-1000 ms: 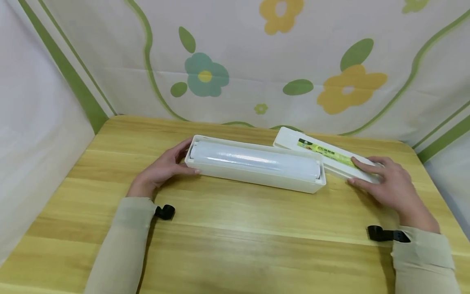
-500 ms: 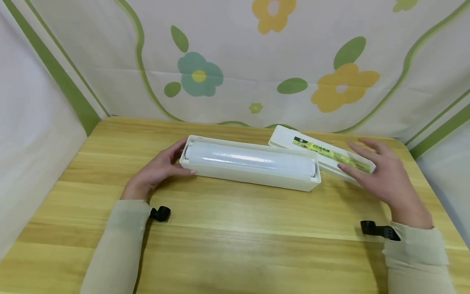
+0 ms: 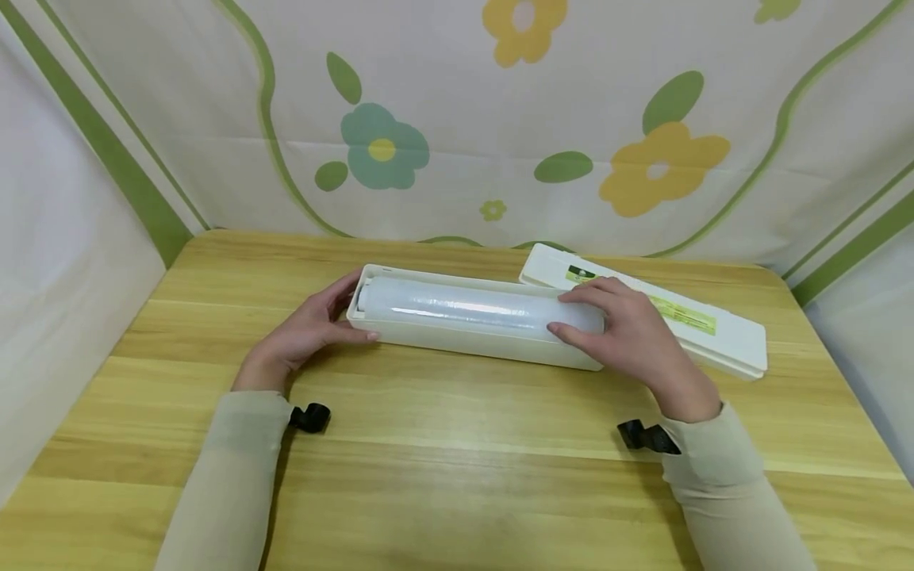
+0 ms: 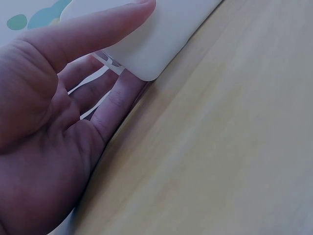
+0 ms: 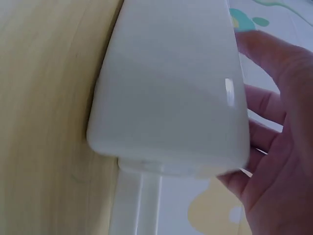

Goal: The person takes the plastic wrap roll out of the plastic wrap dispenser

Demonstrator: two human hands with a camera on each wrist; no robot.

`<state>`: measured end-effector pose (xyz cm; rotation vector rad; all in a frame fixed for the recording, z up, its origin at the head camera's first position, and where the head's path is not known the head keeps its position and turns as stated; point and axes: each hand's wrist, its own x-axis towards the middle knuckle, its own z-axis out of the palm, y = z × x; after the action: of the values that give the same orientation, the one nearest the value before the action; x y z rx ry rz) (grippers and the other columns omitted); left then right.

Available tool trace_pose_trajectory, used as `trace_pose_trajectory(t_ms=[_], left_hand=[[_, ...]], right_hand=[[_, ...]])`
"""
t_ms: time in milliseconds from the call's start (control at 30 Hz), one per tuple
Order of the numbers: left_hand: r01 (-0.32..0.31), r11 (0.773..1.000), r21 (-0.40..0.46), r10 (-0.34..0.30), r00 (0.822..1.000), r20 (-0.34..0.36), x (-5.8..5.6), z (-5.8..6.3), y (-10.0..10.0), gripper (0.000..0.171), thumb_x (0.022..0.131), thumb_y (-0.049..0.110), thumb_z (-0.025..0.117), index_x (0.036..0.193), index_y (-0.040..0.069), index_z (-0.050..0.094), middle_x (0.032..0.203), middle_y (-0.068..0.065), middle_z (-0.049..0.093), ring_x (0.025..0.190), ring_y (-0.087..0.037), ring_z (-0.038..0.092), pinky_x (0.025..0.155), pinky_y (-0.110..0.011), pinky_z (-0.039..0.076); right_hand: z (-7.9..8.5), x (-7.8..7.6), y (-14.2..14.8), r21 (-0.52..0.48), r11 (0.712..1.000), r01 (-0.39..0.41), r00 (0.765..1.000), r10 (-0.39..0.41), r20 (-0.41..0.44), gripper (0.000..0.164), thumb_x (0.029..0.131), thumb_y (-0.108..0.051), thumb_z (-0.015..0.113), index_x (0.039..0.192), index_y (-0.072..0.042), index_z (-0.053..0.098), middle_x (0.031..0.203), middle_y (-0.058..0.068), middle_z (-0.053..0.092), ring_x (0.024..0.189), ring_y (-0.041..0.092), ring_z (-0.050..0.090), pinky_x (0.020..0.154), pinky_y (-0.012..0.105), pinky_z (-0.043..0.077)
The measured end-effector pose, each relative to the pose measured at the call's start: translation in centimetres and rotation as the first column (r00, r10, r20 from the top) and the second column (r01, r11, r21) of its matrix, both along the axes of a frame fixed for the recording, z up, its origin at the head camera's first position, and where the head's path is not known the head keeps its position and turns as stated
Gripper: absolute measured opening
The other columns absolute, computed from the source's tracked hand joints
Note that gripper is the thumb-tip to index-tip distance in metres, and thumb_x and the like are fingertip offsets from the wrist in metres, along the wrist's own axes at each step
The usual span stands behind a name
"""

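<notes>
A long white box (image 3: 457, 339) holds a shiny roll of cling film (image 3: 471, 305). My left hand (image 3: 307, 323) grips the box's left end, thumb on the front wall and the other fingers behind it. In the left wrist view, the left hand's thumb (image 4: 107, 34) presses against that wall. Over the roll's right end is my right hand (image 3: 628, 329), thumb and fingers spread above the film; firm contact cannot be made out. The right wrist view has the box's end (image 5: 166, 88) close up, with the right hand (image 5: 288, 127) beside its top edge.
The white lid (image 3: 735, 341), bearing a green and yellow label, lies slantwise behind and right of the box. Both rest on a wooden table (image 3: 457, 476). A flower-patterned cloth (image 3: 457, 111) hangs along the table's back edge.
My right hand has let go of the lid and moved left to the roll's right end. The left hand keeps its grip on the box; the view has shifted slightly.
</notes>
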<state>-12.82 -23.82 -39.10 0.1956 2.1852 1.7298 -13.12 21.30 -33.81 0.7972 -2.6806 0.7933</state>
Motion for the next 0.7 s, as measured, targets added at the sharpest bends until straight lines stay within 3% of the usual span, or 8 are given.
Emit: trace_pose_trajectory(t_ms=[133, 367, 533, 700], left_hand=[[-0.002, 1.0, 0.014, 0.002, 1.0, 0.004, 0.0, 0.0, 0.0, 0.108, 0.086, 0.003, 0.09, 0.171, 0.033, 0.03, 0.162, -0.007, 0.044, 0.14, -0.027, 0.045, 0.101, -0.02, 0.055], [-0.013, 1.0, 0.027, 0.013, 1.0, 0.013, 0.0, -0.1, 0.0, 0.109, 0.085, 0.001, 0.09, 0.171, 0.032, 0.03, 0.163, -0.006, 0.043, 0.139, -0.027, 0.046, 0.1, -0.021, 0.056], [-0.019, 0.999, 0.026, 0.018, 1.0, 0.017, 0.1, -0.1, 0.0, 0.11, 0.085, 0.002, 0.09, 0.171, 0.032, 0.029, 0.162, -0.006, 0.044, 0.138, -0.027, 0.046, 0.1, -0.021, 0.056], [-0.023, 1.0, 0.017, 0.022, 1.0, 0.009, 0.0, -0.1, 0.1, 0.11, 0.085, 0.002, 0.09, 0.171, 0.032, 0.03, 0.162, -0.006, 0.044, 0.139, -0.026, 0.046, 0.1, -0.02, 0.055]], right_hand=[[0.1, -0.1, -0.4, 0.048, 0.998, 0.035, 0.996, -0.039, 0.083, 0.043, 0.085, -0.034, 0.093, 0.119, -0.011, 0.08, 0.121, 0.011, 0.078, 0.109, 0.032, 0.072, 0.084, 0.05, 0.059], [0.4, -0.5, -1.2, 0.161, 0.986, 0.052, 0.992, -0.069, 0.102, 0.065, 0.077, -0.048, 0.097, 0.127, -0.011, 0.079, 0.123, 0.011, 0.078, 0.113, 0.033, 0.071, 0.094, 0.053, 0.058], [0.6, -0.5, -1.7, 0.232, 0.972, 0.05, 0.993, -0.074, 0.094, 0.069, 0.078, -0.055, 0.094, 0.129, -0.012, 0.079, 0.124, 0.012, 0.078, 0.114, 0.035, 0.072, 0.093, 0.053, 0.058], [1.1, -0.7, -1.9, 0.285, 0.958, 0.03, 0.983, -0.08, 0.165, 0.07, 0.083, -0.057, 0.089, 0.135, -0.012, 0.076, 0.129, 0.016, 0.076, 0.114, 0.037, 0.071, 0.095, 0.056, 0.056]])
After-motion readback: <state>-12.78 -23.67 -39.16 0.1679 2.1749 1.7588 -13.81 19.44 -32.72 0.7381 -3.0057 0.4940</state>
